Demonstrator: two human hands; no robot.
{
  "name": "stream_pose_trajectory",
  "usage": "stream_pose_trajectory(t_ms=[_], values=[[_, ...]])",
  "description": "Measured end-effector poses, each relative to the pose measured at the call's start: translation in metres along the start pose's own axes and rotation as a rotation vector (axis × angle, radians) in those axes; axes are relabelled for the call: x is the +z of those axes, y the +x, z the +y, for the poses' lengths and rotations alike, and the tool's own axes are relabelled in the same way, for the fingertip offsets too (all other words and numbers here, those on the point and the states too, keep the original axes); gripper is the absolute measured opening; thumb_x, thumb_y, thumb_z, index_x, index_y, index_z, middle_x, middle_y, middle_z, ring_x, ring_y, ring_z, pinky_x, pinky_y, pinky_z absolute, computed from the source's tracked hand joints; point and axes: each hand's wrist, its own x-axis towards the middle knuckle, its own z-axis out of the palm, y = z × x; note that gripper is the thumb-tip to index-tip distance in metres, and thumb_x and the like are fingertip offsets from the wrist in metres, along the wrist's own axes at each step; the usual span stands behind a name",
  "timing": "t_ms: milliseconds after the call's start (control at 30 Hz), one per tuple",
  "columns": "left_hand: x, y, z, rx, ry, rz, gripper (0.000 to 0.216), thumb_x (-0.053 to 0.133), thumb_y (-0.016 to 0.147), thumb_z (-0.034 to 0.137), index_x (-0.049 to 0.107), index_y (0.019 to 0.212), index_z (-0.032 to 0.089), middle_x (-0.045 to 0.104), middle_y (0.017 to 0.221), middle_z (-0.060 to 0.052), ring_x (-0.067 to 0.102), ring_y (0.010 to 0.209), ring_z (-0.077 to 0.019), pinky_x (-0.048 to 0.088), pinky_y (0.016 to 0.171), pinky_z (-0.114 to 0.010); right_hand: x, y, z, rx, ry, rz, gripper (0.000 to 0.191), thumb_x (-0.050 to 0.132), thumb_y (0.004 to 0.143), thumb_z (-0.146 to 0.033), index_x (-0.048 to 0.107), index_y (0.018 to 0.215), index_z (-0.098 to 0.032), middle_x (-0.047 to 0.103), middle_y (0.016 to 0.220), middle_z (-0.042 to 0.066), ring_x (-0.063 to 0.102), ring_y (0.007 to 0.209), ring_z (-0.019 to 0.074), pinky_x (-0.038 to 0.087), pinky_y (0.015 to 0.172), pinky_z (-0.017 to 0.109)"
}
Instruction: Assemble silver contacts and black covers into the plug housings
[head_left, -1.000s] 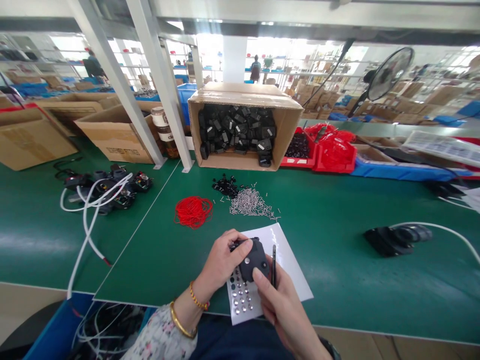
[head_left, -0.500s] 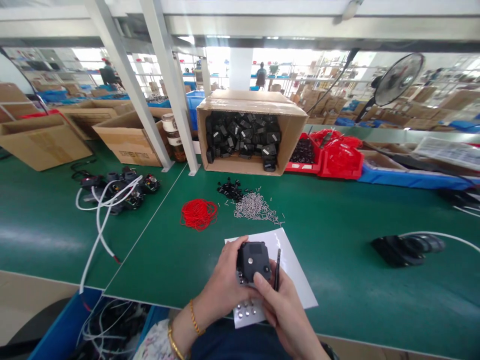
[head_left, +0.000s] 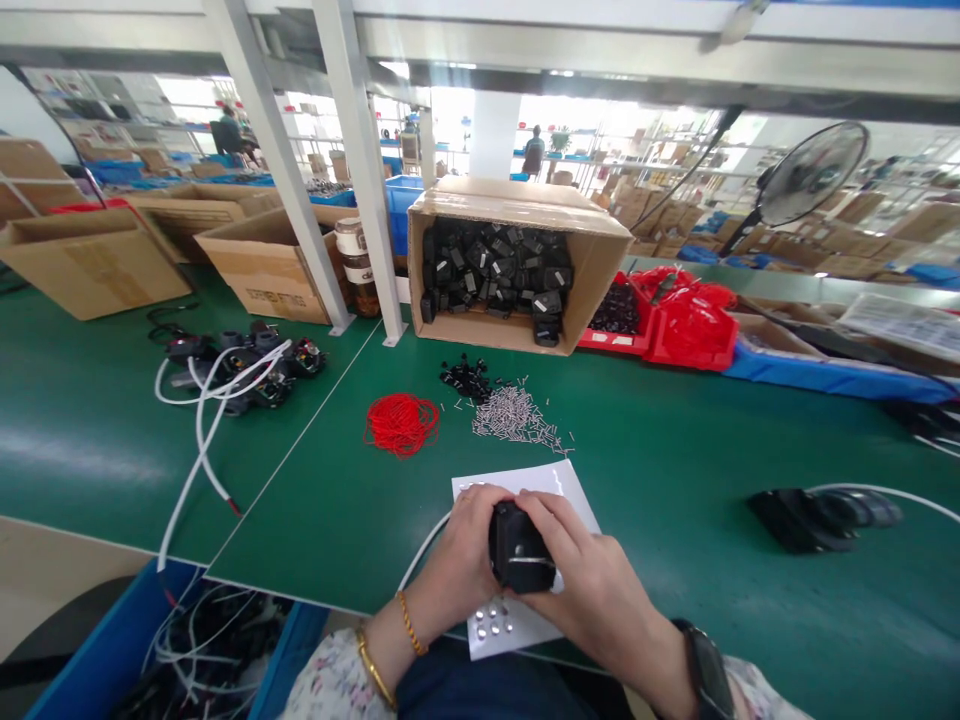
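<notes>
A black plastic housing (head_left: 523, 562) is gripped between my two hands above a white sheet (head_left: 566, 487). My left hand (head_left: 469, 540) wraps its left side, and my right hand (head_left: 589, 555) covers its right side and top edge. A white cable (head_left: 424, 548) emerges beside my left wrist. Small round silver pieces (head_left: 493, 618) sit on the sheet's near part, just below the housing. The fingers hide the housing's sides, and I cannot see the thin black stick held earlier.
Beyond the sheet lie red rings (head_left: 403, 424), small metal pins (head_left: 514, 415) and small black parts (head_left: 465, 378). A carton (head_left: 517, 200) of black housings stands behind them. Wired assemblies (head_left: 247, 370) lie left, a black cabled unit (head_left: 814, 518) right. A blue bin (head_left: 289, 640) is lower left.
The housing has been turned, so another face shows. My right hand has shifted from its lower front to its right side and top. The thin black stick is out of sight.
</notes>
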Motion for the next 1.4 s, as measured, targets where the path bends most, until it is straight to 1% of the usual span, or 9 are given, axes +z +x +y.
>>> stream_pose_trajectory(t_ms=[200, 433, 600, 767, 833, 933, 1133, 1233, 1400], values=[[-0.004, 0.001, 0.002, 0.047, 0.015, -0.029, 0.057, 0.069, 0.065, 0.011, 0.04, 0.113, 0.023, 0.054, 0.107, -0.006, 0.052, 0.098, -0.0246, 0.044, 0.088, -0.042, -0.003, 0.0, -0.003, -0.12, -0.193, 0.049, 0.041, 0.042, 0.09, -0.026, 0.039, 0.124, -0.005, 0.062, 0.11, 0.022, 0.07, 0.076, 0.0276, 0.061, 0.048, 0.036], [-0.004, 0.001, 0.004, 0.054, 0.017, -0.043, 0.051, 0.066, 0.07, 0.012, 0.04, 0.112, 0.023, 0.053, 0.107, -0.007, 0.052, 0.099, -0.024, 0.046, 0.088, -0.042, -0.019, 0.003, -0.011, -0.2, -0.3, -0.037, 0.039, 0.034, 0.095, -0.029, 0.04, 0.124, -0.004, 0.064, 0.107, 0.021, 0.068, 0.062, 0.0238, 0.058, 0.042, 0.034], [-0.002, 0.001, 0.002, 0.001, 0.016, -0.03, 0.059, 0.075, 0.062, 0.015, 0.042, 0.111, 0.022, 0.054, 0.105, -0.006, 0.054, 0.097, -0.025, 0.047, 0.085, -0.042, -0.053, 0.002, -0.01, 0.02, -0.3, 0.086, 0.048, 0.051, 0.086, -0.047, 0.046, 0.119, -0.012, 0.064, 0.101, 0.016, 0.068, 0.067, 0.0246, 0.055, 0.043, 0.031], [-0.002, 0.001, 0.006, -0.082, 0.013, -0.018, 0.069, 0.079, 0.058, 0.01, 0.041, 0.114, 0.024, 0.053, 0.11, -0.005, 0.053, 0.103, -0.0253, 0.045, 0.091, -0.042, -0.037, -0.006, 0.034, 0.368, -0.407, -0.114, 0.051, 0.068, 0.073, -0.039, 0.051, 0.115, -0.015, 0.062, 0.105, 0.012, 0.067, 0.072, 0.0286, 0.053, 0.052, 0.036], [-0.002, 0.0, 0.007, -0.116, -0.005, -0.014, 0.069, 0.08, 0.057, 0.011, 0.042, 0.114, 0.025, 0.052, 0.111, -0.004, 0.053, 0.104, -0.0253, 0.045, 0.092, -0.042, -0.019, -0.014, 0.052, 0.461, -0.306, -0.123, 0.048, 0.064, 0.078, -0.036, 0.051, 0.119, -0.013, 0.06, 0.112, 0.015, 0.067, 0.075, 0.0284, 0.053, 0.06, 0.039], [0.0, -0.002, 0.006, -0.148, -0.027, -0.001, 0.073, 0.081, 0.058, 0.014, 0.04, 0.117, 0.026, 0.051, 0.115, -0.005, 0.053, 0.107, -0.0257, 0.045, 0.094, -0.044, -0.003, -0.027, 0.061, 0.479, -0.02, 0.135, 0.036, 0.053, 0.087, -0.038, 0.057, 0.112, -0.013, 0.057, 0.119, 0.016, 0.063, 0.091, 0.0286, 0.051, 0.074, 0.041], [0.003, -0.002, 0.004, -0.142, -0.028, 0.002, 0.074, 0.077, 0.062, 0.013, 0.037, 0.122, 0.028, 0.05, 0.12, -0.005, 0.052, 0.111, -0.0254, 0.044, 0.096, -0.044, -0.018, -0.043, 0.02, 0.603, 0.747, 0.747, 0.047, 0.038, 0.096, -0.045, 0.063, 0.065, -0.019, 0.059, 0.074, 0.005, 0.057, 0.07, 0.0164, 0.046, 0.058, 0.025], [0.004, -0.002, 0.003, -0.156, -0.026, -0.004, 0.073, 0.079, 0.062, 0.015, 0.037, 0.121, 0.027, 0.05, 0.12, -0.006, 0.052, 0.111, -0.0259, 0.044, 0.097, -0.045, -0.012, -0.045, -0.006, 0.674, 1.101, 0.666, 0.052, 0.035, 0.095, -0.054, 0.067, 0.074, -0.019, 0.055, 0.052, 0.001, 0.052, 0.047, 0.0115, 0.044, 0.044, 0.02], [0.005, -0.001, 0.005, -0.164, -0.048, 0.014, 0.069, 0.079, 0.064, 0.019, 0.037, 0.119, 0.025, 0.052, 0.117, -0.007, 0.055, 0.108, -0.0267, 0.045, 0.094, -0.045, 0.012, -0.042, -0.032, 0.732, 1.244, 0.606, 0.024, 0.067, 0.082, -0.042, 0.07, 0.088, -0.019, 0.074, 0.086, 0.011, 0.071, 0.076, 0.0236, 0.06, 0.064, 0.029]])
